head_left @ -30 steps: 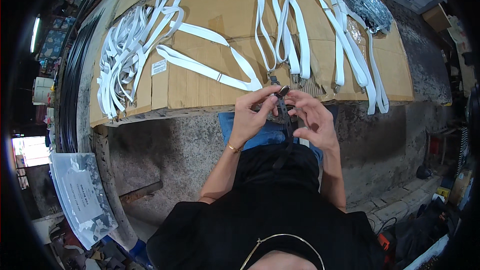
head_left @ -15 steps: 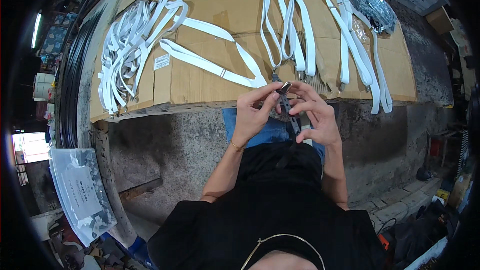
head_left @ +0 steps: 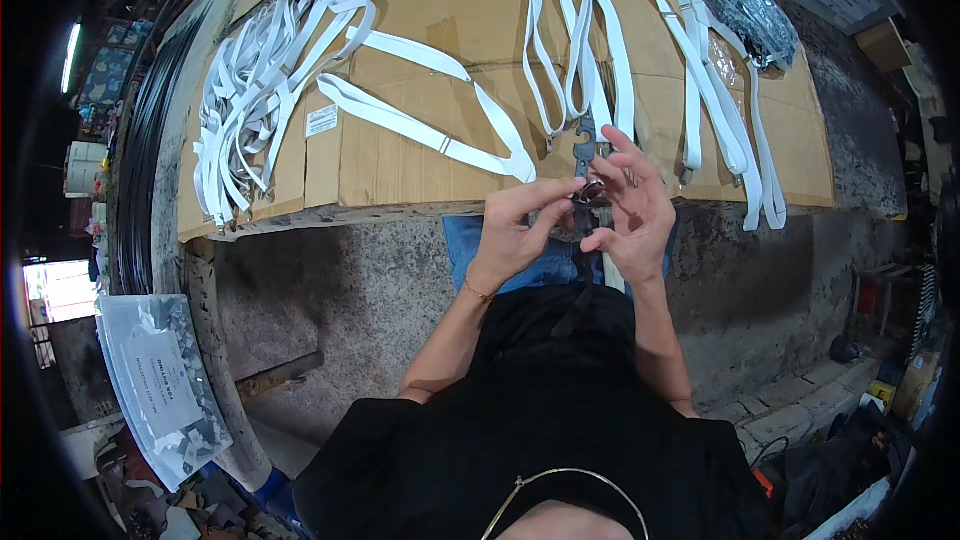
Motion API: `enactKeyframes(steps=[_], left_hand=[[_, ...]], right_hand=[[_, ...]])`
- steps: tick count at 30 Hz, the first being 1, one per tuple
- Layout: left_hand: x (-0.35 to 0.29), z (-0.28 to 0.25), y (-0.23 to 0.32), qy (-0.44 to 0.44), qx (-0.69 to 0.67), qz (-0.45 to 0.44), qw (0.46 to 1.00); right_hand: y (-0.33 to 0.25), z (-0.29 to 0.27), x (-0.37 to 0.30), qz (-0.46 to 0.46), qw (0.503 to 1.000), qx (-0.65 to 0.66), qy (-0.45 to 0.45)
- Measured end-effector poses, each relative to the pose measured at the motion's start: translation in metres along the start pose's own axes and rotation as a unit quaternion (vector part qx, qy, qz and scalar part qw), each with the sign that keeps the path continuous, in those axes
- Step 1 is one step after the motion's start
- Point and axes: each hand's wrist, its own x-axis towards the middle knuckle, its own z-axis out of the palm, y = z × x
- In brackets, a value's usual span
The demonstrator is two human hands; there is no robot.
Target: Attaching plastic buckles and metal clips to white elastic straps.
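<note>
My left hand (head_left: pixel 522 223) is closed, with thumb and forefinger pinching a dark grey plastic hook hanger (head_left: pixel 584 145) next to a shiny metal clip (head_left: pixel 594 190). The hanger's hooked end points away from me over the cardboard edge. Beside the clip, my right hand (head_left: pixel 640 212) has its fingers apart and forefinger raised, its other fingertips close to the metal. A dark strip runs down below my fingers, partly hidden by them. Just beyond, white elastic suspenders (head_left: pixel 622 60) lie on the cardboard.
A tangled heap of white suspenders (head_left: pixel 245 100) lies at the left of the cardboard (head_left: pixel 400 180). More white suspenders (head_left: pixel 700 70) and a plastic-wrapped dark bundle (head_left: pixel 750 15) are at the right. A clear bag of grey pieces (head_left: pixel 165 390) hangs at lower left.
The metal clip has moved nearer to me, and the hanger's hooked end now shows beyond my fingers. My right forefinger has straightened and lifted away.
</note>
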Motion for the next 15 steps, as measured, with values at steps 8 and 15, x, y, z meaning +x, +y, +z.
enactKeyframes(steps=[8, 15], left_hand=[[0.002, 0.004, 0.003, -0.045, 0.164, 0.116, 0.979], [-0.006, 0.016, 0.011, -0.034, 0.150, 0.006, 0.988]], right_hand=[[-0.017, 0.000, 0.004, 0.092, 0.990, 0.024, 0.108], [-0.007, -0.010, 0.000, 0.069, 0.989, -0.015, 0.129]])
